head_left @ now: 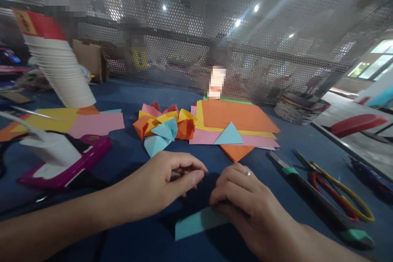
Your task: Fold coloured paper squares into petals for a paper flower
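Note:
My right hand [245, 196], a ring on one finger, has its fingers closed on the right part of a folded light blue paper strip [196, 223] low over the blue table. The fingers hide that end of the strip. My left hand [175, 178] hovers to the left with loosely curled fingers, nothing seen in them, apart from the strip. Beyond the hands sits a cluster of folded paper pieces [166, 125] in orange, yellow, pink and light blue. A light blue paper triangle [230, 134] lies on a stack of coloured paper [239, 115], above an orange folded piece [236, 152].
To the right lie a utility knife [319, 196] and scissors [337, 192] with red and yellow handles. A purple and white device [67, 163], more coloured paper [92, 120] and a leaning stack of paper cups [61, 69] are left. Perforated metal mesh [184, 49] stands behind the table.

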Motion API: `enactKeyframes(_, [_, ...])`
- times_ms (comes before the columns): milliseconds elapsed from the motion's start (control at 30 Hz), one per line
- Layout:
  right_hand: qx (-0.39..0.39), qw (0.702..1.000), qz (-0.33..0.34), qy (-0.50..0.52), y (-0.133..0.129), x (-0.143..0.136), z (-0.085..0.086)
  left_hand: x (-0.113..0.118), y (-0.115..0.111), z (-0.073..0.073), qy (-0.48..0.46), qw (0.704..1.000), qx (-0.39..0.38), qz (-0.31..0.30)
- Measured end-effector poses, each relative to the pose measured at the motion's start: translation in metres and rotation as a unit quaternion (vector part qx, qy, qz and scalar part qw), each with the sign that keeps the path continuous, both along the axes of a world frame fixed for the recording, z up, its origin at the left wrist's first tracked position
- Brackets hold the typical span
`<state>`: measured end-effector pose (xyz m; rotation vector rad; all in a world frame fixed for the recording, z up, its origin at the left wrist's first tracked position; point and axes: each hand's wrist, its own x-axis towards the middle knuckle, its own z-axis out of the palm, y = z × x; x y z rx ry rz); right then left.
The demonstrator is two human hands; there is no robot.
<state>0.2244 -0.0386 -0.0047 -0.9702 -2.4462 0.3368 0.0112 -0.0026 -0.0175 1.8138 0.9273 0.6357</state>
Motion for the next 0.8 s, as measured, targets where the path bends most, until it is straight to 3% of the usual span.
enactKeyframes(133, [0.084, 0.995, 0.04, 0.045, -0.002, 0.002, 0.001, 0.002, -0.004, 0.003, -0.071, 0.982, -0.143, -0.104])
enactKeyframes(300, [0.089, 0.989, 0.077, 0.085, -0.005, 0.004, 0.001, 0.002, -0.005, 0.008, -0.087, 0.954, -0.202, -0.201])
enactKeyframes(633, [0.104, 0.987, 0.088, 0.085, -0.01, 0.003, 0.001, 0.005, -0.007, 0.003, -0.1, 0.945, -0.213, -0.226])
enactKeyframes(800, [0.122, 0.984, 0.087, 0.093, -0.013, 0.002, -0.003, 0.008, -0.008, 0.006, -0.1, 0.933, -0.275, -0.209])
